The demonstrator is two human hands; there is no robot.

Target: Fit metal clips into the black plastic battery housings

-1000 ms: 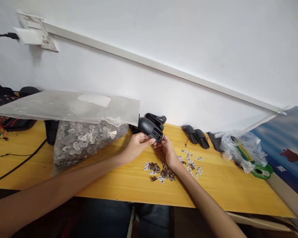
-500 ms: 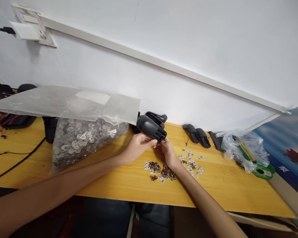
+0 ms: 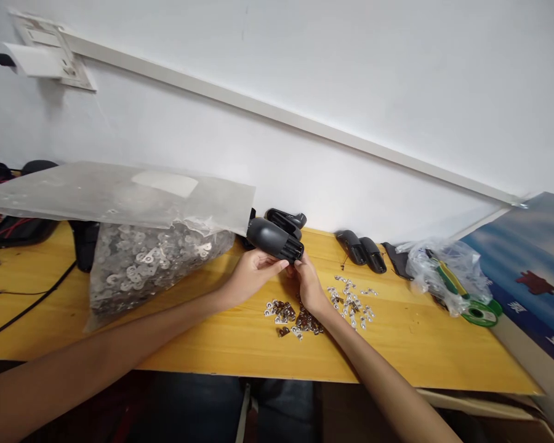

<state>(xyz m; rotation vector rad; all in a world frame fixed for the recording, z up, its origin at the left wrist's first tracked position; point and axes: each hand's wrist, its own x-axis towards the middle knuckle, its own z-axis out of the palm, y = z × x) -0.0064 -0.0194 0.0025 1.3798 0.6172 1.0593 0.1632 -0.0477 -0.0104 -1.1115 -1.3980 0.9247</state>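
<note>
Two hands, left hand point(image 3: 253, 277) and right hand point(image 3: 309, 286), clamp one black plastic housing point(image 3: 273, 239) together. Loose metal terminals point(image 3: 349, 304) lie nearby.

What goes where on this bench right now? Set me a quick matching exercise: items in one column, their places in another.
Items:
1. black plastic housing
2. plastic bag of metal rings
3. small metal terminals
4. green reel

Places:
A. loose on the yellow table
B. beside a crumpled clear bag
C. held by the left hand and right hand
D. left of the hands

Pairs: 1-C, 2-D, 3-A, 4-B
</note>
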